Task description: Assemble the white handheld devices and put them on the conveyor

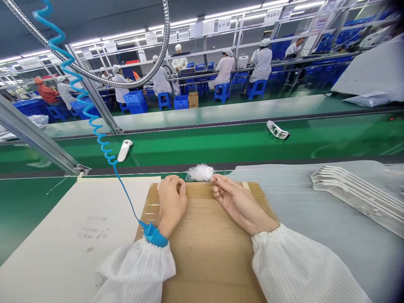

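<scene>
A crumpled wad of transparent plastic film (200,172) sits between my hands at the far edge of a flattened cardboard sheet (208,252). My left hand (172,204) has its fingers curled, with the fingertips against the wad's left side. My right hand (238,203) pinches the wad's right side between thumb and forefinger. Both wrists rest above the cardboard in white striped cuffs. A blue wrist strap (153,235) circles my left wrist, and its coiled blue cord (91,118) rises to the upper left.
A white paper sheet (78,240) with faint writing lies left of the cardboard. On the right, a grey striped sheet (293,198) carries stacked white curved parts (356,193). White handheld devices (125,150) (277,129) lie on the green conveyor belt (202,143). Co-workers (224,69) sit beyond.
</scene>
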Demonstrator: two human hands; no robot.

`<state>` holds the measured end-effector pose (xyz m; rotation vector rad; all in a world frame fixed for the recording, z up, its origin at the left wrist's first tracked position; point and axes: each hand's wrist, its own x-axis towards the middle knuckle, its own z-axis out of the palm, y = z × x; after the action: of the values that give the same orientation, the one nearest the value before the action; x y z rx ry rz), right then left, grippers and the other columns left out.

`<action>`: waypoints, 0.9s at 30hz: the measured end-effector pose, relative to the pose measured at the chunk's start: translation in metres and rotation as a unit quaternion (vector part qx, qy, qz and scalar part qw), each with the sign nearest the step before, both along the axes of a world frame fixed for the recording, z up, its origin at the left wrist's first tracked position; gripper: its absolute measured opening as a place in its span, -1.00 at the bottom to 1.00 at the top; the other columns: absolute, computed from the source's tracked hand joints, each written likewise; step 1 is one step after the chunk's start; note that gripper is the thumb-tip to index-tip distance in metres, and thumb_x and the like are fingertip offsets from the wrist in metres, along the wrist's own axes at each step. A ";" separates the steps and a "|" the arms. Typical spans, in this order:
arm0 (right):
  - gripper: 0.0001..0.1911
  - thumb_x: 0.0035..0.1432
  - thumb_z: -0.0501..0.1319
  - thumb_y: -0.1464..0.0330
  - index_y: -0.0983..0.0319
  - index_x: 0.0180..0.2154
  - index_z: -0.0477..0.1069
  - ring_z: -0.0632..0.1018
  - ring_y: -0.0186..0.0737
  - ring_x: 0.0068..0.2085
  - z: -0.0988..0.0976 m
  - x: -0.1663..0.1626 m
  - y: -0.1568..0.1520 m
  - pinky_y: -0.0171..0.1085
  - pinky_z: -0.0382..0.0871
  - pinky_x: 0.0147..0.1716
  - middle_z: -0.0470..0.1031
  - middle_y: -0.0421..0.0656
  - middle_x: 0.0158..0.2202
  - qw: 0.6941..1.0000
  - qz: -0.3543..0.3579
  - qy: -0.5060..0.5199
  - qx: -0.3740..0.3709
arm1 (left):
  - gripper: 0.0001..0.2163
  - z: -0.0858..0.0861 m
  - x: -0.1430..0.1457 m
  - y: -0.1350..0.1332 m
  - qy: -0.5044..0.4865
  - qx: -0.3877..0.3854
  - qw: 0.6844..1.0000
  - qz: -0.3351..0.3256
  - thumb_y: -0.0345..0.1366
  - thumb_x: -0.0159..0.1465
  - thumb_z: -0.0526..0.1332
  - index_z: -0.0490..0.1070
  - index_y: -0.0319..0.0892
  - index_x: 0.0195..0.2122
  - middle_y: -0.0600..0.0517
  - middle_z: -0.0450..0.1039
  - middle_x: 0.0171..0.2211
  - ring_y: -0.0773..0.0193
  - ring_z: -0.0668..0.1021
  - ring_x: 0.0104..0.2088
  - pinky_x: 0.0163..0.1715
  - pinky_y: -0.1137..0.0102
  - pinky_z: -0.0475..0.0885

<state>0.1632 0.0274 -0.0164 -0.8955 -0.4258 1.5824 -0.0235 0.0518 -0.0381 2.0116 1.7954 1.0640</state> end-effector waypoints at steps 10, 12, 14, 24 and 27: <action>-0.92 0.14 0.42 0.47 0.27 -0.28 0.60 0.49 -0.40 -0.37 -0.001 0.000 0.000 -0.46 0.48 -0.39 0.56 -0.12 -0.22 1.000 0.003 0.001 -0.001 | -0.86 0.002 0.001 -0.001 -0.008 -0.014 1.000 -0.007 -0.48 0.30 0.14 0.43 -0.16 -0.35 -0.08 0.52 -0.16 0.08 0.51 -0.04 0.05 0.12 0.37; -0.93 0.15 0.42 0.47 0.26 -0.28 0.60 0.49 -0.40 -0.37 0.001 0.000 0.000 -0.45 0.49 -0.39 0.55 -0.12 -0.21 1.000 0.009 -0.004 -0.005 | -0.87 0.003 0.001 -0.001 -0.009 -0.016 1.000 -0.004 -0.48 0.29 0.15 0.44 -0.16 -0.35 -0.08 0.51 -0.15 0.08 0.51 -0.03 0.06 0.11 0.36; -0.96 0.17 0.40 0.46 0.25 -0.28 0.60 0.48 -0.39 -0.37 0.001 0.000 0.000 -0.45 0.49 -0.38 0.55 -0.13 -0.21 1.000 0.014 -0.008 -0.009 | -0.87 0.003 0.001 -0.001 -0.009 -0.019 1.000 -0.004 -0.48 0.30 0.15 0.43 -0.16 -0.35 -0.08 0.51 -0.14 0.08 0.50 -0.03 0.05 0.11 0.36; -0.95 0.18 0.40 0.45 0.24 -0.26 0.61 0.47 -0.40 -0.35 -0.003 0.003 0.000 -0.45 0.49 -0.37 0.54 -0.13 -0.20 1.000 0.020 -0.009 -0.002 | -0.87 0.003 0.002 0.000 -0.019 -0.017 1.000 0.003 -0.51 0.29 0.17 0.43 -0.18 -0.37 -0.09 0.51 -0.16 0.07 0.50 -0.04 0.06 0.11 0.35; -0.95 0.18 0.40 0.46 0.25 -0.27 0.61 0.47 -0.40 -0.34 -0.003 0.002 0.000 -0.46 0.49 -0.37 0.54 -0.13 -0.19 1.000 0.023 -0.009 0.004 | -0.86 0.002 0.002 0.000 -0.020 -0.014 1.000 0.001 -0.52 0.28 0.17 0.43 -0.18 -0.36 -0.08 0.51 -0.17 0.08 0.50 -0.05 0.05 0.11 0.35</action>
<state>0.1652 0.0275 -0.0191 -0.9003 -0.4675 1.6152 -0.0212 0.0518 -0.0356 1.9595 1.7819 1.0659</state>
